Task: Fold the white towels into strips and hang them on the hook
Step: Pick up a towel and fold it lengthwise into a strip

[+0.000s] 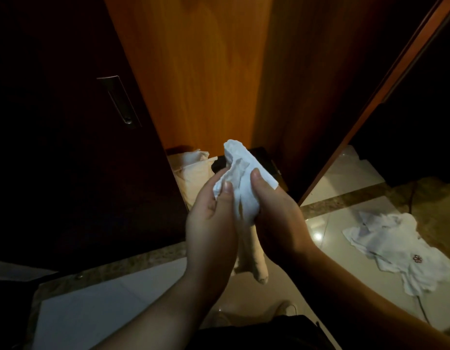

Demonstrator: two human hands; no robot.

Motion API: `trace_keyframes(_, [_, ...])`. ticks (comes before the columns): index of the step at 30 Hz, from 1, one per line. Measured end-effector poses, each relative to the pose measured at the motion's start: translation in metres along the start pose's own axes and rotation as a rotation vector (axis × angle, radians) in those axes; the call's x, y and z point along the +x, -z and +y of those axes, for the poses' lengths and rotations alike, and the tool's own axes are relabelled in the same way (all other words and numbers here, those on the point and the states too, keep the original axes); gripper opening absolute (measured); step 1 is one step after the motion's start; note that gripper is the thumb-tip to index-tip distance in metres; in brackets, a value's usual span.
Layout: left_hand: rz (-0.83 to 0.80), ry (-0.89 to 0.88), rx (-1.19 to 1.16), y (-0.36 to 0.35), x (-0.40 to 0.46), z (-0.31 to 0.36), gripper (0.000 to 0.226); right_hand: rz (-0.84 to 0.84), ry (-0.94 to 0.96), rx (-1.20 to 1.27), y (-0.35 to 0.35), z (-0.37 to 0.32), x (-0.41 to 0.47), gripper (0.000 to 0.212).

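A white towel [240,178] is bunched upright between both my hands at the middle of the head view. My left hand [211,218] grips its left side, thumb pressed on the cloth. On the right side my right hand [277,213] grips it too, thumb on top. The towel's lower end [254,258] hangs down between my wrists. Several more white towels [405,251] lie in a crumpled heap on the floor at the right, one with a small red mark. No hook is in view.
A wooden door [193,72] stands straight ahead, with a dark cabinet door and metal handle [120,99] on the left. A pale cloth [193,170] lies at the door's foot. Glossy floor tiles [327,231] spread below, with a cable at the far right.
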State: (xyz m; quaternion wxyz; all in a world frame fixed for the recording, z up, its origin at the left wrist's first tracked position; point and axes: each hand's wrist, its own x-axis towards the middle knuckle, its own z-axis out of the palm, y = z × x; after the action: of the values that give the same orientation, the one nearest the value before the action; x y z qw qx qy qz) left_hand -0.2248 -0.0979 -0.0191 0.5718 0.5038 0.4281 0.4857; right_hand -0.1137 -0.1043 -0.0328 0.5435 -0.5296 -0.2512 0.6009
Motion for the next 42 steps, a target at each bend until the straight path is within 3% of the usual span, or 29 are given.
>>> trace_keyframes(2, [-0.033,0.002,-0.002,-0.002,-0.002,0.000,0.027,-0.063,0.045,0.081,0.004,0.001,-0.003,0.032])
trace_keyframes(6, [-0.059,0.016,0.003,-0.006,-0.002,0.004,0.027,-0.071,0.081,0.202,0.006,-0.007,-0.010,0.050])
trace_keyframes(9, [0.012,0.044,-0.032,-0.003,0.006,0.012,0.026,0.131,-0.034,0.242,0.002,-0.016,-0.012,0.088])
trace_keyframes(12, [0.093,0.017,-0.029,0.001,0.013,0.017,0.027,0.306,-0.046,0.244,0.005,-0.019,-0.014,0.068])
trace_keyframes(17, [-0.017,-0.017,0.023,-0.011,0.004,0.017,0.023,0.081,-0.068,0.238,-0.006,-0.016,-0.023,0.060])
trace_keyframes(21, [-0.158,-0.034,0.082,-0.015,0.001,0.021,0.036,0.031,-0.100,0.232,-0.001,-0.025,-0.023,0.080])
trace_keyframes(26, [-0.276,-0.035,0.115,-0.013,0.000,0.027,0.042,-0.083,-0.011,0.079,0.006,-0.030,-0.024,0.054])
trace_keyframes(28, [-0.339,-0.051,0.143,-0.013,0.000,0.027,0.047,-0.114,0.035,0.076,0.006,-0.036,-0.025,0.070])
trace_keyframes(31, [-0.423,-0.082,0.247,-0.012,-0.004,0.025,0.057,-0.138,0.228,-0.276,0.009,-0.040,-0.023,0.135])
trace_keyframes(32, [-0.437,-0.088,0.273,-0.011,-0.005,0.024,0.051,-0.164,0.265,-0.336,0.011,-0.040,-0.021,0.134])
trace_keyframes(34, [-0.478,-0.071,0.260,-0.007,-0.005,0.022,0.042,-0.167,0.347,-0.425,0.017,-0.041,-0.019,0.112])
trace_keyframes(36, [-0.506,-0.098,0.244,-0.002,-0.002,0.022,0.057,-0.106,0.369,-0.440,0.023,-0.041,-0.017,0.095])
trace_keyframes(40, [-0.626,-0.080,0.092,0.012,0.013,0.022,0.060,-0.104,0.392,-0.410,0.034,-0.048,-0.009,0.067])
trace_keyframes(42, [-0.547,-0.118,0.053,0.019,0.019,0.023,0.057,-0.136,0.391,-0.475,0.044,-0.056,-0.009,0.054])
